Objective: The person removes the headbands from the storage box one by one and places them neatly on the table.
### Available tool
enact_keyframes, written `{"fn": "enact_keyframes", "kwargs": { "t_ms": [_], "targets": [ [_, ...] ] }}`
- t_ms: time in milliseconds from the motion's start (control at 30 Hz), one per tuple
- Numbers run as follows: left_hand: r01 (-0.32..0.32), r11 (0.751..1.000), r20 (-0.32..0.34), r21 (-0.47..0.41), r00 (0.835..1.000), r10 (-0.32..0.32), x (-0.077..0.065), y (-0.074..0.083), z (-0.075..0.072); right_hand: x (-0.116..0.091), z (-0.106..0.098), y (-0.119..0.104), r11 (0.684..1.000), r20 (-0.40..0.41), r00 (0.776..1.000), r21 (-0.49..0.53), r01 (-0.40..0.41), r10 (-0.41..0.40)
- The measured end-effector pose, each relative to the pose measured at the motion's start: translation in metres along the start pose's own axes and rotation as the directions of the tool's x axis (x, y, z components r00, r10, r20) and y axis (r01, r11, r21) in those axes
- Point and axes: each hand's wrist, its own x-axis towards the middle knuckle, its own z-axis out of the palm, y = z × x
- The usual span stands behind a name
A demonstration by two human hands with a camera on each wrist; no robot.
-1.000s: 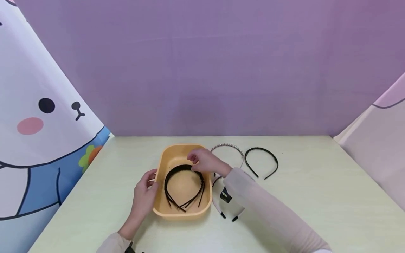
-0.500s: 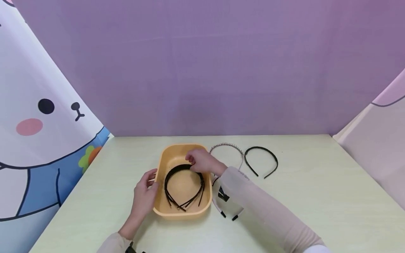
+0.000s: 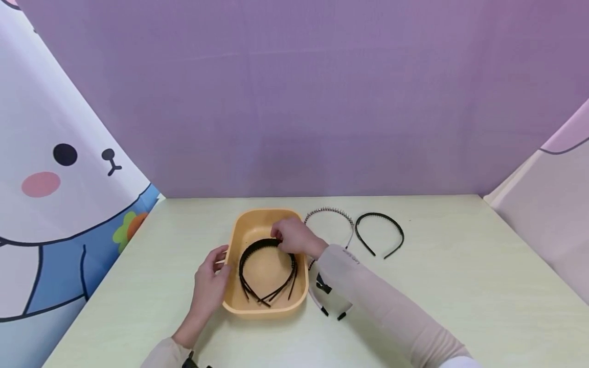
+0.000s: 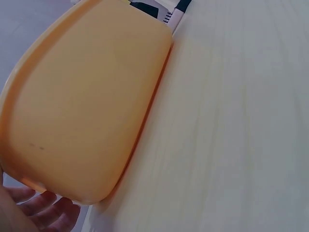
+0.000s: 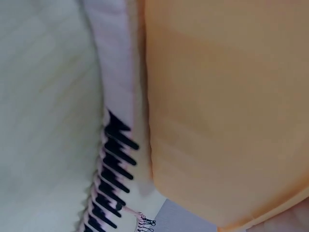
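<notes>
Pale orange is the tub (image 3: 264,313) we see at the lower centre of the head frame, set on the desk (image 3: 460,286). Inside it lie several overlapping black headbands (image 3: 264,244), their ends toward the bottom of the frame. At the tub's left side, the left grip (image 3: 212,281) is released, its fingers resting against the outer wall. The right grip (image 3: 295,236) hangs over the tub's right rim, fingers bent, at the upper right of those bands; its tips are hidden from us, so we cannot tell whether it pinches one. Just right of the tub we find a spiky headband (image 3: 329,209), and farther right a single dark headband (image 3: 379,215). Black-tipped ends of a pale headband (image 3: 316,300) show below the right sleeve (image 3: 368,281). Purple cloth (image 3: 294,102) fills the top.
</notes>
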Motion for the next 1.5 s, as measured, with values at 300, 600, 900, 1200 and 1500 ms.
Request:
{"fn": "enact_keyframes", "kwargs": {
  "t_ms": [300, 600, 900, 1200, 1500],
  "targets": [
    [-0.001, 1.0, 0.007, -0.009, 1.0, 0.001, 0.001, -0.001, 0.001, -0.001, 0.001, 0.0, 1.0, 0.0, 1.0, 0.007, -0.006, 0.006],
    [0.002, 1.0, 0.006, -0.005, 1.0, -0.002, 0.001, -0.001, -0.001, -0.002, 0.001, 0.001, 0.999, -0.003, 1.0, 0.042, 0.023, -0.023],
    [-0.001, 1.0, 0.009, 0.003, 1.0, 0.001, 0.001, -0.002, -0.001, -0.001, -0.001, 0.003, 0.993, 0.002, 0.998, 0.092, 0.067, -0.068],
    [-0.003, 1.0, 0.005, 0.009, 1.0, 0.003, 0.001, -0.001, 0.0, 0.0, -0.006, 0.006, 0.984, 0.025, 0.997, 0.162, 0.069, -0.074],
    [0.01, 1.0, 0.01, 0.024, 1.0, -0.01, 0.001, 0.001, -0.001, 0.0, -0.021, 0.003, 0.98, 0.037, 0.999, 0.199, 0.029, -0.037]
  ]
}}
